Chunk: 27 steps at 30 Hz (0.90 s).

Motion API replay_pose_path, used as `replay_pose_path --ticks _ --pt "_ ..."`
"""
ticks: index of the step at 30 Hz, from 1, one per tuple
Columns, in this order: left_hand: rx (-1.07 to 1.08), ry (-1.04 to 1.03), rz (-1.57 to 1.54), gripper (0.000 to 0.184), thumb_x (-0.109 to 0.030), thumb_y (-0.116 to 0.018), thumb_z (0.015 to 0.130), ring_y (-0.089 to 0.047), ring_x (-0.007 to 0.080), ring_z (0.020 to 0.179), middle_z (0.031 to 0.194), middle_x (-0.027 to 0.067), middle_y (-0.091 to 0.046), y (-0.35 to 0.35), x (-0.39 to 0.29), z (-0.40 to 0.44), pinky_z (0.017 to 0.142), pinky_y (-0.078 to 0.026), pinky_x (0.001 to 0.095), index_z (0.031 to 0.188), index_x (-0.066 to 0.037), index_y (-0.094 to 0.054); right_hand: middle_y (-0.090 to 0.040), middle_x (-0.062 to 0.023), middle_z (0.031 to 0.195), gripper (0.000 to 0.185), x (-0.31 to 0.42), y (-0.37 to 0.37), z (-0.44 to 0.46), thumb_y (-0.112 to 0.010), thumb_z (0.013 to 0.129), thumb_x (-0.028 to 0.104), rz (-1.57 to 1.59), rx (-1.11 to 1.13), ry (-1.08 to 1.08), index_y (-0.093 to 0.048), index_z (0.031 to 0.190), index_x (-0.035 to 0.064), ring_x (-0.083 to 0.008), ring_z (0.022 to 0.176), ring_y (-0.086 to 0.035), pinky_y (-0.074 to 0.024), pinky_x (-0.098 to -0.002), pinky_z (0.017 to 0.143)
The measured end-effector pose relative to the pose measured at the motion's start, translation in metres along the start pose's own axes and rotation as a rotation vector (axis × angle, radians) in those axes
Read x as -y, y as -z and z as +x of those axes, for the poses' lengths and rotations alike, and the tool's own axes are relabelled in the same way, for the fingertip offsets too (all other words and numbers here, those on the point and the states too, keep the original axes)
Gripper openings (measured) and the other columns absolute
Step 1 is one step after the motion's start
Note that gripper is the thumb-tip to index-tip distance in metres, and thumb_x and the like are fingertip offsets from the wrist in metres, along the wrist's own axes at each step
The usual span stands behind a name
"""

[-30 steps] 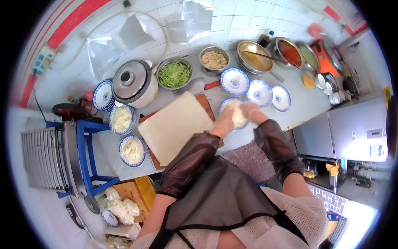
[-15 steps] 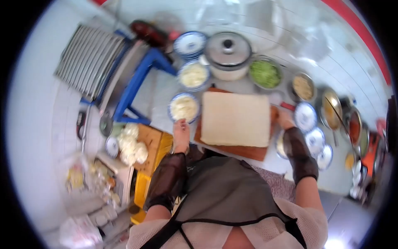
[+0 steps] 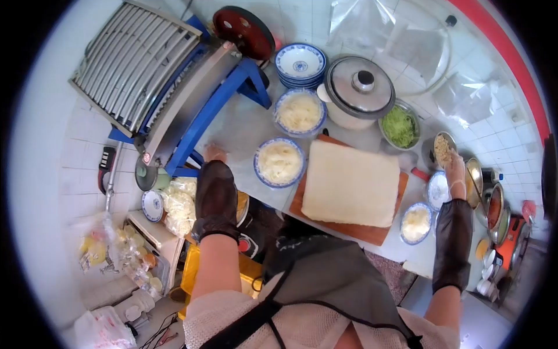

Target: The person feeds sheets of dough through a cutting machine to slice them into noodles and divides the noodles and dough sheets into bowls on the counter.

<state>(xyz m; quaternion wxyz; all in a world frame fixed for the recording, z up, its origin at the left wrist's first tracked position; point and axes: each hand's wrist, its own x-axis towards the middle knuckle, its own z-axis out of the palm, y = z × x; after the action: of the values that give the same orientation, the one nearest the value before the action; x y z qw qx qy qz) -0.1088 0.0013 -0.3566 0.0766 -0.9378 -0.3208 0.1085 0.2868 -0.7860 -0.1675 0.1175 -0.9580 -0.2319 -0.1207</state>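
Observation:
At the table's left edge, my left hand [image 3: 215,153] is beside the blue leg of a metal machine; its fingers are too foreshortened to read. My right hand [image 3: 457,174] stretches to the far right, fingers extended over the near rim of a metal bowl [image 3: 440,144] of pale chopped bits. Below its wrist are a blue-rimmed plate [image 3: 437,190] and a smaller bowl of white shreds [image 3: 416,224]. Between my arms a thick pale slab, like a dough sheet [image 3: 351,186], lies on a reddish-brown board [image 3: 375,234]. Two bowls of white noodle-like strands [image 3: 279,163] [image 3: 300,112] stand left of it.
A lidded pot [image 3: 357,87], a stack of blue-patterned plates [image 3: 300,61] and a bowl of green shreds [image 3: 400,125] line the back. At left stands a ribbed metal machine [image 3: 192,104] on a blue frame. Metal sauce pots [image 3: 495,203] crowd the right end.
My left hand has left the near bowl of white strands and moved left to the blue leg. My right hand has gone from the board's right edge to the bowl of chopped bits. The view has shifted.

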Motion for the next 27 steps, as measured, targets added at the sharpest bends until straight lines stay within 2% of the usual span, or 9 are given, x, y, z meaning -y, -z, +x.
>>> replay_pose_path --ticks 2,3,5,7,12,19,20,22,27 --pt "-0.215 0.179 -0.450 0.022 -0.023 -0.045 0.084 -0.053 0.0291 0.098 0.096 0.0135 -0.058 0.005 -0.009 -0.013 0.085 -0.041 0.0397 0.083 -0.007 -0.061 -0.057 -0.0186 0.102 0.041 0.015 0.014 -0.030 -0.050 0.071 0.001 0.132 0.127 -0.159 -0.055 0.112 0.0037 -0.0321 0.098 -0.054 -0.0436 -0.0371 0.086" --pt "-0.208 0.024 -0.249 0.021 -0.021 -0.045 0.083 -0.054 0.0294 0.094 0.092 0.0129 -0.059 -0.001 -0.005 -0.014 0.082 -0.042 0.0407 0.082 -0.008 -0.062 -0.058 -0.0174 0.103 0.040 -0.002 0.003 -0.054 -0.049 0.072 0.000 0.033 -0.027 0.090 -0.055 0.112 0.0033 -0.0300 0.095 -0.056 -0.0451 -0.0358 0.083" --pt "-0.324 -0.403 0.011 0.019 -0.017 -0.046 0.083 -0.056 0.0304 0.086 0.084 0.0139 -0.059 -0.004 -0.013 -0.024 0.077 -0.043 0.0433 0.078 -0.008 -0.063 -0.058 -0.0126 0.109 0.030 -0.024 -0.023 -0.113 -0.052 0.084 0.008 0.194 -0.008 -0.135 -0.052 0.114 0.0019 -0.0233 0.099 -0.055 -0.0443 -0.0350 0.086" --pt "-0.179 -0.135 -0.637 0.015 -0.019 -0.054 0.079 -0.056 0.0332 0.085 0.081 0.0157 -0.059 0.009 -0.041 -0.039 0.076 -0.044 0.0428 0.080 -0.006 -0.063 -0.060 -0.0135 0.103 0.028 0.022 -0.011 -0.155 -0.053 0.082 0.007 0.255 -0.073 -0.145 -0.054 0.109 0.0018 -0.0270 0.093 -0.057 -0.0452 -0.0349 0.082" --pt "0.015 0.054 -0.602 0.019 -0.020 -0.058 0.075 -0.058 0.0367 0.084 0.086 0.0191 -0.062 0.041 -0.103 -0.060 0.075 -0.045 0.0436 0.081 -0.003 -0.061 -0.060 -0.0139 0.094 0.024 0.127 -0.015 -0.187 -0.055 0.075 0.008 0.297 0.204 -0.387 -0.059 0.099 0.0066 -0.0322 0.090 -0.056 -0.0451 -0.0394 0.080" --pt "-0.109 0.001 -0.481 0.025 -0.026 -0.062 0.071 -0.059 0.0363 0.081 0.081 0.0186 -0.063 0.050 -0.073 -0.108 0.074 -0.046 0.0410 0.081 -0.003 -0.064 -0.055 -0.0172 0.099 0.024 0.291 -0.060 -0.182 -0.057 0.074 0.010 0.442 0.493 0.099 -0.057 0.097 0.0043 -0.0328 0.093 -0.054 -0.0453 -0.0400 0.081" --pt "-0.245 -0.233 -0.393 0.026 -0.026 -0.064 0.070 -0.061 0.0320 0.075 0.080 0.0182 -0.064 0.003 -0.039 -0.099 0.071 -0.047 0.0368 0.081 -0.002 -0.065 -0.056 -0.0176 0.098 0.025 0.304 -0.073 -0.181 -0.057 0.074 0.010 0.485 0.512 0.209 -0.057 0.098 0.0042 -0.0333 0.092 -0.054 -0.0457 -0.0401 0.080" --pt "0.024 0.297 -0.815 0.021 -0.015 -0.063 0.073 -0.060 0.0174 0.073 0.083 0.0111 -0.064 0.115 -0.094 -0.137 0.067 -0.048 0.0270 0.087 0.000 -0.063 -0.058 -0.0180 0.096 0.025 0.330 -0.123 -0.191 -0.056 0.075 0.010 0.396 0.609 0.263 -0.059 0.098 0.0041 -0.0346 0.089 -0.056 -0.0465 -0.0409 0.079" --pt "0.057 0.132 -1.220 0.021 -0.010 -0.062 0.075 -0.058 0.0151 0.074 0.081 0.0062 -0.061 0.157 -0.183 -0.158 0.068 -0.048 0.0258 0.093 0.000 -0.061 -0.060 -0.0179 0.093 0.021 0.326 -0.119 -0.187 -0.051 0.078 0.012 0.337 0.624 0.189 -0.061 0.094 0.0029 -0.0356 0.083 -0.059 -0.0471 -0.0428 0.075"
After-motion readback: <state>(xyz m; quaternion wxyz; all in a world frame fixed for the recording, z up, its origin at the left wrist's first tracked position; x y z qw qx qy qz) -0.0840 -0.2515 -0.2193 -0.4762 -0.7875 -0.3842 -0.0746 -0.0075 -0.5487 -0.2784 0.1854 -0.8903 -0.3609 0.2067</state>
